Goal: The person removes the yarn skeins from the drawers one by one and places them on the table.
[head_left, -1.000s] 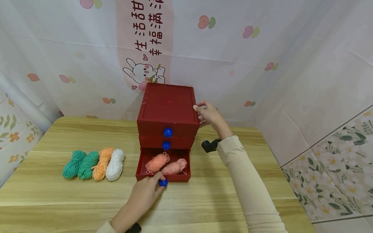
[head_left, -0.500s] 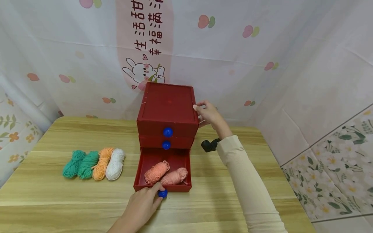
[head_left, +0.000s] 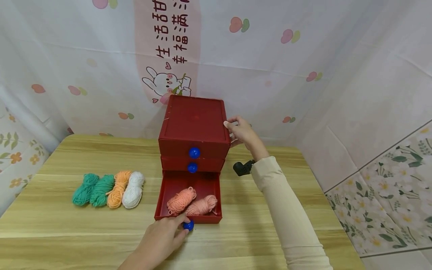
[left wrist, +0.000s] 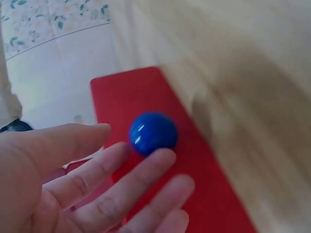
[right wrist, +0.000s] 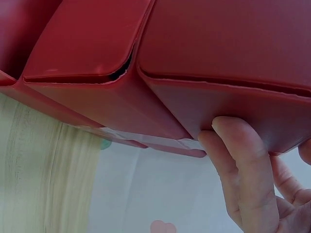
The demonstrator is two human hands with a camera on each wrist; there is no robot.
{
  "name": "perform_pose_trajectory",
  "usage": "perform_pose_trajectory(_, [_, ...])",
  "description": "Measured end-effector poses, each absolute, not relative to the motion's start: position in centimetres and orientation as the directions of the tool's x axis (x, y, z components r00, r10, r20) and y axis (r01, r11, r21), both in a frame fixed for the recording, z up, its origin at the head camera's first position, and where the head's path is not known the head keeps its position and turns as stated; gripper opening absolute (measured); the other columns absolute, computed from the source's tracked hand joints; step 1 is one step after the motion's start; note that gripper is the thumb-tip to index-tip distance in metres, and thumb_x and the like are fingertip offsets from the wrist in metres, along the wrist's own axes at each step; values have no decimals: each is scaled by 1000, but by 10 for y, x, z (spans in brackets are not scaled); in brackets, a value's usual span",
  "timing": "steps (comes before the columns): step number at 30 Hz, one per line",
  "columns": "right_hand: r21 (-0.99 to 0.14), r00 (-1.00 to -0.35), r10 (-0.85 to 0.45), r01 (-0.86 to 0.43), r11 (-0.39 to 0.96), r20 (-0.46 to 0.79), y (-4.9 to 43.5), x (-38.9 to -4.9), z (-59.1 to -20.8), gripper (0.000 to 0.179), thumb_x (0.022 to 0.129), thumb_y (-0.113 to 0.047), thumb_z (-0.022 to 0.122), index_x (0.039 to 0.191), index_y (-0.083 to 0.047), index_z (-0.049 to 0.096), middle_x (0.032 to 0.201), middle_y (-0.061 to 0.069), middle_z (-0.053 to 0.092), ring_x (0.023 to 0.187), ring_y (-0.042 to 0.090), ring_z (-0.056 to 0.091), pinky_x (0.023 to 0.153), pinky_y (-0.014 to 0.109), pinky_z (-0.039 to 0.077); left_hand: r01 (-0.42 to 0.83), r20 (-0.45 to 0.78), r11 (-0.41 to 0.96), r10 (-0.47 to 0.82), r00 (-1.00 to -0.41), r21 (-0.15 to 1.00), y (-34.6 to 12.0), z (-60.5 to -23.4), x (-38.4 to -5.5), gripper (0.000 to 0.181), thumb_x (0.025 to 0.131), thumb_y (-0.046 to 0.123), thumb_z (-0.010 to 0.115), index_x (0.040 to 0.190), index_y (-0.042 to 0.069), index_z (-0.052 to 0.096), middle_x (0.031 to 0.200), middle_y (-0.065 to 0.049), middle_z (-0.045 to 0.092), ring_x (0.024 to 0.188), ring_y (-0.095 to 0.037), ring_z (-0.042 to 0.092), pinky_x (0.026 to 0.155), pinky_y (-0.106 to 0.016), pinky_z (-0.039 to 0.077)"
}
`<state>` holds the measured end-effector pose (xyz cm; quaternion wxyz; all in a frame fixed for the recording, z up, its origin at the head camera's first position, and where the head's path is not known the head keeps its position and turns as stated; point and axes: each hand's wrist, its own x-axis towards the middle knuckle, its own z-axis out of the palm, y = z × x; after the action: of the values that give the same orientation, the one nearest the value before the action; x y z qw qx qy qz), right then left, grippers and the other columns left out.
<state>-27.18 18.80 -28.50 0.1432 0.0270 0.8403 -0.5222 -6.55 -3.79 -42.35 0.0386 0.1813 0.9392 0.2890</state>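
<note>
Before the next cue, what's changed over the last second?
The bottom drawer slid farther out of the cabinet, carrying two pink yarn bundles nearer; the left hand followed, its fingers now apparently loosened from the blue knob. Unchanged: the right hand on the cabinet, four other yarn bundles.

Red cabinet (head_left: pixel 195 119) on the table (head_left: pixel 84 234), bottom drawer (head_left: pixel 208 219) out toward the near side, two pink yarns (head_left: pixel 201 206) in it. Left hand (head_left: pixel 161 235) is at its blue knob (head_left: pixel 189 225), right hand (head_left: pixel 244 134) is on the cabinet's right side. Green yarns (head_left: pixel 102 190), orange one (head_left: pixel 118 190) and white one (head_left: pixel 133 190) off left.
</note>
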Motion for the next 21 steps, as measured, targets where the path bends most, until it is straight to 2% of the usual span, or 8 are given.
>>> perform_pose_trajectory(6, [-869,-957,-107,194,455,-270,188,-272,-285,42,99,-30,43,133,-8,33,108,18,54,59,17,63,58,34,56,264,63,785,278,-959,560,-43,-403,-77,9,83,21,69,92,21,68,58,14,49,52,-2,40,47,-19,33])
perform_pose_trajectory(10, [-869,-957,-107,193,455,-269,188,-273,-286,42,99,-31,43,133,-8,33,109,19,54,60,17,63,59,34,56,248,92,795,238,-967,554,-46,-394,-88,10,82,15,68,91,18,67,76,5,63,62,-8,48,53,-23,41])
perform_pose_trajectory(13, [-870,-958,-109,188,455,-264,188,-273,-286,41,99,-30,43,132,-8,33,110,19,54,61,17,63,59,34,56,265,108,791,248,-963,552,-48,-394,-98,12,81,10,68,92,14,67,90,-4,67,70,-12,52,57,-25,44])
perform_pose_trajectory(16, [-870,-960,-109,183,458,-259,190,-273,-287,41,99,-30,43,132,-8,34,111,20,54,61,17,63,60,36,56,267,89,790,262,-961,552,-48,-396,-106,16,80,8,69,95,11,67,92,-7,66,68,-14,48,53,-24,40])
perform_pose_trajectory(21, [-868,-960,-108,182,461,-259,190,-272,-287,41,99,-30,42,132,-8,33,112,19,54,63,18,62,60,35,56,305,101,806,296,-950,507,-47,-404,-117,25,78,7,72,102,4,65,95,-11,65,78,-22,58,62,-32,50])
